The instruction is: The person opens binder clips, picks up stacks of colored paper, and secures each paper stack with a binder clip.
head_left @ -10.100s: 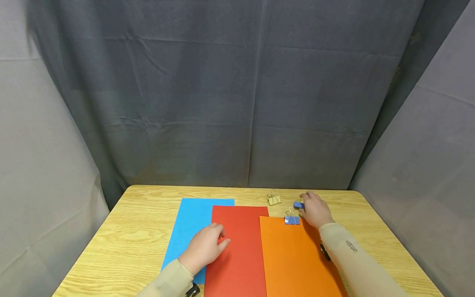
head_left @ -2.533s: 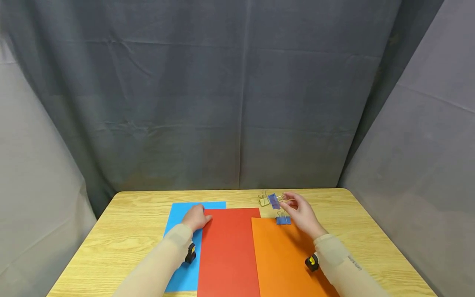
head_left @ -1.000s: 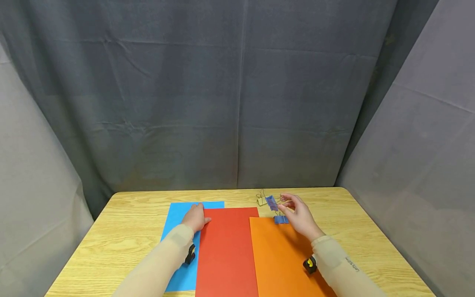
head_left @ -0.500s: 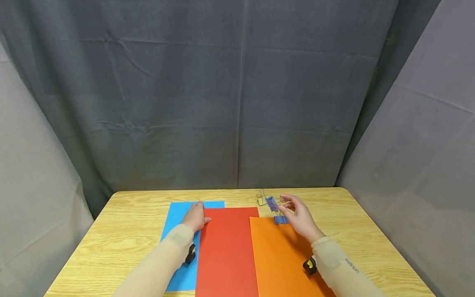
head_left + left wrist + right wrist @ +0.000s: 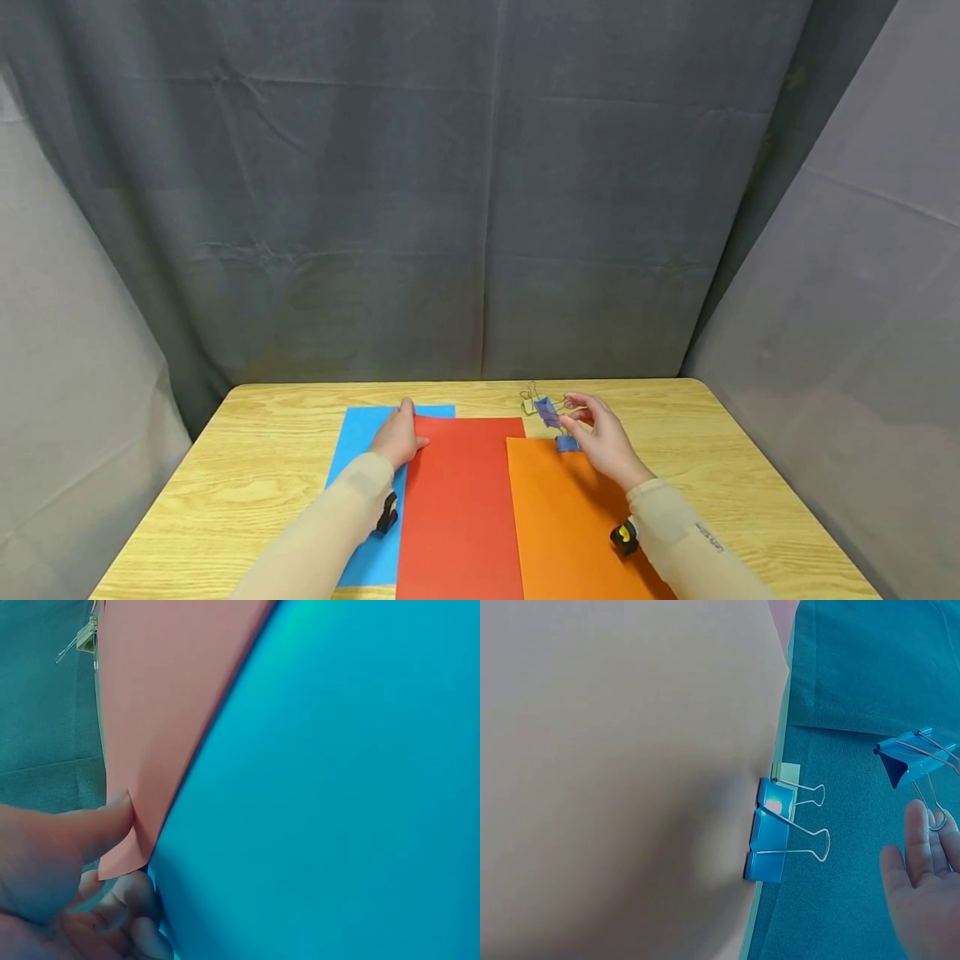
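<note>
In the head view my left hand (image 5: 396, 439) is at the far left corner of a red sheet of paper (image 5: 461, 500). The left wrist view shows the thumb (image 5: 105, 823) on top of that corner and the fingers underneath, pinching it over a blue sheet (image 5: 337, 787). With my right hand (image 5: 606, 446) I hold a blue binder clip (image 5: 547, 412) by its wire handles, raised and tilted, mouth toward the left. A second blue binder clip (image 5: 771, 832) grips the far edge of an orange sheet (image 5: 577, 508), just below the held one.
A yellow binder clip (image 5: 528, 407) lies near the table's back edge, just left of the held clip. The sheets overlap on a wooden table (image 5: 247, 475). Grey curtains (image 5: 375, 208) hang behind the table and at both sides.
Since ten seconds ago, my right hand has lifted the blue binder clip and brought it left. My left hand has moved to the red sheet's corner, which has risen slightly in the last half second.
</note>
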### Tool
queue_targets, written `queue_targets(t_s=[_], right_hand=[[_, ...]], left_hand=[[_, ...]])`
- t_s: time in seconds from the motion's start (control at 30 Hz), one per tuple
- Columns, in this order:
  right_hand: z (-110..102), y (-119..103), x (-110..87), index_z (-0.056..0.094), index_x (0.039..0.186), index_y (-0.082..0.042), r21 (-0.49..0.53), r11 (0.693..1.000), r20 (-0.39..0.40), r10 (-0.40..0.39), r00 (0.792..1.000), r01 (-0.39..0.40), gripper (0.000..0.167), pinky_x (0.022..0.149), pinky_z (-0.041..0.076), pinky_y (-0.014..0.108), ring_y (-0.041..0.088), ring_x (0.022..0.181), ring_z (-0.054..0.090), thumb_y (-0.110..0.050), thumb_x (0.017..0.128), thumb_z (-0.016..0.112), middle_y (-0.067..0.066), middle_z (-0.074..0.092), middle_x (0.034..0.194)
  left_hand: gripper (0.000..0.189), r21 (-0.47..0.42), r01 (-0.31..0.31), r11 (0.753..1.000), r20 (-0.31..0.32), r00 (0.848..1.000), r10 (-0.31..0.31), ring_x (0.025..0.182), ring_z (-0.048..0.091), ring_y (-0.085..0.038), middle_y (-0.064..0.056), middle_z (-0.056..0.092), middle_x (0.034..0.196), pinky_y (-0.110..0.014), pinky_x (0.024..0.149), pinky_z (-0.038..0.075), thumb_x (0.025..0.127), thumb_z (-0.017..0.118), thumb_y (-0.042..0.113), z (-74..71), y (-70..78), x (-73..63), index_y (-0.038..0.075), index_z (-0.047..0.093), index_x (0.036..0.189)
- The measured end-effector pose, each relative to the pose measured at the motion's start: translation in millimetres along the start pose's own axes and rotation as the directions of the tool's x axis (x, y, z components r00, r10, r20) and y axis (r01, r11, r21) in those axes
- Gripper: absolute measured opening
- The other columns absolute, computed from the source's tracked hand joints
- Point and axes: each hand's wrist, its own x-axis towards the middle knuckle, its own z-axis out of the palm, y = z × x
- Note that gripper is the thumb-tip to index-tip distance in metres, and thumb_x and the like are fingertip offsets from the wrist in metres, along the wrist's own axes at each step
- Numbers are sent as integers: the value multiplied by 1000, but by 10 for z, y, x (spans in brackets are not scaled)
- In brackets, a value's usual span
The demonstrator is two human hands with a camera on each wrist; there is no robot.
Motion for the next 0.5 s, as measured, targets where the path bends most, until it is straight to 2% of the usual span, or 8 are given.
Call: queue_targets(t_s=[0.3, 0.4, 0.5], right_hand=[[30, -14, -8, 54, 141, 2, -11, 999, 2, -44, 999, 44, 46, 109, 46, 57, 30, 107, 63, -14, 100, 68, 17, 59, 133], [46, -31, -13, 55, 140, 2, -28, 998, 8, -64, 998, 64, 45, 107, 48, 56, 29, 106, 63, -14, 100, 68, 17, 60, 131], [71, -52, -12, 56, 139, 0, -67, 995, 19, -78, 997, 79, 44, 99, 53, 51, 26, 105, 63, -18, 101, 68, 15, 61, 127]], left_hand=[[61, -52, 24, 998, -10, 1000, -25, 95, 63, -31, -17, 66, 106, -48, 87, 58, 92, 79, 16, 22, 17, -11, 3, 39, 137], [69, -80, 41, 996, -16, 999, -43, 102, 64, -34, -21, 66, 116, -51, 92, 57, 92, 78, 15, 28, 15, -18, 0, 36, 144], [64, -106, 57, 993, -20, 998, -60, 106, 63, -35, -22, 64, 123, -51, 93, 57, 91, 79, 14, 26, 11, -28, -4, 44, 141]])
